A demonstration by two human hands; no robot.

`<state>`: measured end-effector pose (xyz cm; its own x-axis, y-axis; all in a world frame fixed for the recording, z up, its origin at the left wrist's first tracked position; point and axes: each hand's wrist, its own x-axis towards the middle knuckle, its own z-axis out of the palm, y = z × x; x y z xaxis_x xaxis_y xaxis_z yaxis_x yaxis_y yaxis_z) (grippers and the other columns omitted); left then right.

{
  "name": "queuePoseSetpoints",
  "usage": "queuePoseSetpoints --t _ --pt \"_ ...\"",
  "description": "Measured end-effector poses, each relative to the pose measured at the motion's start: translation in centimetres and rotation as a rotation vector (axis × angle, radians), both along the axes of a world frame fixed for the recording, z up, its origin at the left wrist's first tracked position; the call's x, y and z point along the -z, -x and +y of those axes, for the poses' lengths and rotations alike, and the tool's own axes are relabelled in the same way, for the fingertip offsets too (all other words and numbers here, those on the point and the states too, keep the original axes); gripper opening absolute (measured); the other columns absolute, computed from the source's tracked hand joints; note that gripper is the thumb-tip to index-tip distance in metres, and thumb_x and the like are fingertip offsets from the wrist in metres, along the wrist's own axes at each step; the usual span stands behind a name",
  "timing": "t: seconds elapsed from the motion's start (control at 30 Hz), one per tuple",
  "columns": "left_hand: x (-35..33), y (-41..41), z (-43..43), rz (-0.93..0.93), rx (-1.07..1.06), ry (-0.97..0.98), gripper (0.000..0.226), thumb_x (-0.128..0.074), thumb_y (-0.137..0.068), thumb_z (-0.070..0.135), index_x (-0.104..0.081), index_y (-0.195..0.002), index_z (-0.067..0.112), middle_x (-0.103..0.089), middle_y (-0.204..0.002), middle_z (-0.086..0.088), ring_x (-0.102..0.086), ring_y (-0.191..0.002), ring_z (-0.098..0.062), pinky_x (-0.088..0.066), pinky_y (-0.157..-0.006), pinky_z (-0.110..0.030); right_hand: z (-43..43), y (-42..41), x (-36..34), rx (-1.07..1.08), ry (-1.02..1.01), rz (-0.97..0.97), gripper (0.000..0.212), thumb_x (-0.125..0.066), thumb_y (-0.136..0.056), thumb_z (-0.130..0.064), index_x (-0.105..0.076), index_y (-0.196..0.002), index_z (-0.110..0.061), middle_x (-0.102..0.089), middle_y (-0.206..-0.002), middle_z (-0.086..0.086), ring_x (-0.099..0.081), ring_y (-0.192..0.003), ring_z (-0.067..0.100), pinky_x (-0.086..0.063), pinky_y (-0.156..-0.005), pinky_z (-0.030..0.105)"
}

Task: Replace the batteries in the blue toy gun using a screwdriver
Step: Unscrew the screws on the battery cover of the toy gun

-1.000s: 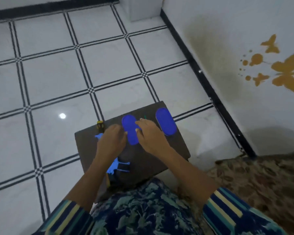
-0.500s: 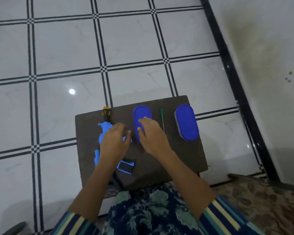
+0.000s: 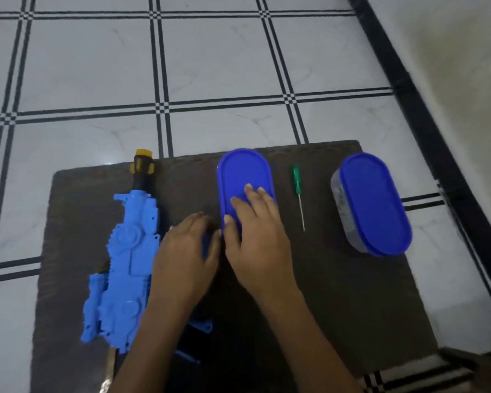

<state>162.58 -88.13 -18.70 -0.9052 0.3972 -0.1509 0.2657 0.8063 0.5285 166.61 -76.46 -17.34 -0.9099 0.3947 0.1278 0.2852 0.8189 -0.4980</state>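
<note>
Left hand point(image 3: 187, 251) motion-blurred, its fingers' hold on middle container point(image 3: 244, 174) unclear. Left forearm hides blue toy gun's point(image 3: 128, 265) right side. Right container's point(image 3: 372, 205) contents indistinct. Table's point(image 3: 352, 293) near left corner cut off at bottom edge.

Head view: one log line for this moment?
left hand: against left side of middle container, grip unclear | right hand: flat on its top | screwdriver: untouched on mat | blue toy gun: on mat, unheld

The person's left hand point(image 3: 186, 253) and right hand point(image 3: 257, 239) are bare, and both forearms are uncovered down to the bottom edge of the view. The fingers point(image 3: 252, 197) are slim, with short, pale nails at several tips. Blur softens the left hand's outline.
</note>
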Motion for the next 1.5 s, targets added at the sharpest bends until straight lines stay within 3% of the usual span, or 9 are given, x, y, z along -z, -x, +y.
queuePoseSetpoints --t 0.17,0.37,0.63,0.8,1.0,1.17,1.27,1.37,1.5 --pt "0.9 -1.3 -0.8 0.104 0.073 0.046 0.052 -0.032 -0.081 0.044 -0.063 -0.115 0.021 -0.061 -0.129 -0.002 -0.056 -0.121 -0.021 -0.029 -0.108 -0.052 -0.6 0.5 0.5 -0.040 -0.096 -0.015 0.043 -0.038 -0.098 -0.028 -0.065 -0.119 -0.004 -0.056 -0.137 0.020 -0.046 -0.133 0.037 -0.038 -0.111 0.045" --pt "1.1 -1.2 -1.1 0.200 0.073 0.093 0.045 -0.032 -0.087 0.037 -0.058 -0.120 0.022 -0.059 -0.133 0.004 -0.055 -0.120 -0.020 -0.033 -0.106 -0.052 0.5 -0.2 0.3 -0.166 -0.104 -0.122 0.045 -0.033 -0.105 -0.030 -0.042 -0.144 -0.008 -0.028 -0.158 0.014 -0.016 -0.149 0.028 -0.014 -0.121 0.036" --pt "-2.1 -6.4 -1.7 0.291 -0.025 -0.014 0.033 -0.049 -0.095 0.022 -0.058 -0.125 0.013 -0.059 -0.132 -0.006 -0.053 -0.120 -0.029 -0.034 -0.106 -0.050 0.8 -5.6 0.5 -0.233 -0.104 -0.094 0.041 -0.035 -0.104 -0.022 -0.047 -0.138 -0.002 -0.034 -0.155 0.015 -0.023 -0.148 0.025 -0.015 -0.121 0.034" --pt "-2.9 -11.2 -2.1 0.288 0.007 -0.082 0.025 -0.053 -0.092 0.021 -0.062 -0.115 0.014 -0.068 -0.112 -0.006 -0.061 -0.107 -0.030 -0.036 -0.104 -0.055 1.6 -10.7 -0.3 -0.244 -0.006 -0.092 0.035 -0.043 -0.102 -0.023 -0.052 -0.131 -0.005 -0.036 -0.155 0.010 -0.025 -0.147 0.022 -0.028 -0.113 0.033" --pt "-0.5 -11.1 -2.7 0.317 -0.012 -0.115 0.030 -0.058 -0.091 0.025 -0.062 -0.119 0.016 -0.066 -0.122 -0.005 -0.059 -0.117 -0.026 -0.033 -0.105 -0.059 3.1 -11.0 0.2 -0.134 0.073 -0.018 0.031 -0.044 -0.102 -0.019 -0.053 -0.128 -0.005 -0.042 -0.150 0.011 -0.034 -0.143 0.023 -0.038 -0.108 0.037" --pt "1.2 -8.7 -3.6 0.310 -0.017 -0.083 0.029 -0.061 -0.089 0.022 -0.063 -0.118 0.019 -0.067 -0.120 -0.004 -0.066 -0.103 -0.027 -0.028 -0.108 -0.058 5.7 -6.5 0.1 -0.050 0.015 -0.061 0.015 -0.046 -0.099 -0.013 -0.055 -0.108 -0.006 -0.056 -0.117 0.010 -0.056 -0.108 0.027 -0.042 -0.076 0.031" --pt "1.2 -7.7 -4.2 0.306 -0.010 -0.080 0.032 -0.062 -0.089 0.017 -0.062 -0.121 0.019 -0.064 -0.126 -0.003 -0.062 -0.112 -0.028 -0.022 -0.111 -0.054 7.1 -3.6 0.4 -0.042 -0.049 -0.108 0.028 -0.044 -0.099 -0.009 -0.054 -0.125 -0.006 -0.052 -0.131 0.015 -0.053 -0.116 0.029 -0.046 -0.083 0.035" --pt "0.8 -6.9 -5.2 0.342 -0.059 -0.136 0.031 -0.065 -0.086 0.011 -0.065 -0.117 0.014 -0.063 -0.126 -0.007 -0.064 -0.104 -0.033 -0.033 -0.105 -0.062 8.0 -1.3 0.8 -0.008 -0.093 -0.108 0.032 -0.045 -0.098 -0.007 -0.054 -0.129 -0.006 -0.047 -0.139 0.018 -0.048 -0.124 0.032 -0.047 -0.090 0.037" --pt "1.0 -6.0 -6.9 0.361 -0.083 -0.163 0.033 -0.068 -0.082 0.003 -0.067 -0.114 0.010 -0.063 -0.125 -0.014 -0.061 -0.111 -0.037 -0.038 -0.101 -0.062 9.1 0.5 1.5 0.017 -0.130 -0.159 0.033 -0.053 -0.096 -0.007 -0.057 -0.129 -0.007 -0.054 -0.131 0.017 -0.051 -0.120 0.031 -0.048 -0.092 0.038"
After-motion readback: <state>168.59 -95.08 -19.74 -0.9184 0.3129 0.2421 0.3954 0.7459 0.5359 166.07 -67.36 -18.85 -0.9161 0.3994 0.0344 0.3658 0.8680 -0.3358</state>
